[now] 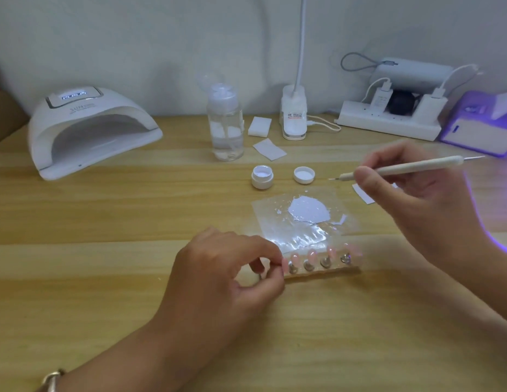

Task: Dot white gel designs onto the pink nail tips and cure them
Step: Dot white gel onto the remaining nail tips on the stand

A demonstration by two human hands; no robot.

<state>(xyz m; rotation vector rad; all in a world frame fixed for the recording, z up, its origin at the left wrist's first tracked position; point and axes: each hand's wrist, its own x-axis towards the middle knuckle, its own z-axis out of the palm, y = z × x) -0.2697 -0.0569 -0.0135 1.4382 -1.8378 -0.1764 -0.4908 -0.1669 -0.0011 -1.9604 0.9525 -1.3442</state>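
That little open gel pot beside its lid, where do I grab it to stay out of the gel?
Probably pinch the gel pot round its side wall, below the rim, coming in low from the near side. It stands upright with its mouth open, so a grip from above risks dipping fingers in; the pump bottle stands behind it.

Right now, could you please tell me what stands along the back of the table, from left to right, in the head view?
White curing lamp → clear pump bottle → white pad stack → clip lamp base → power strip → purple-lit device.
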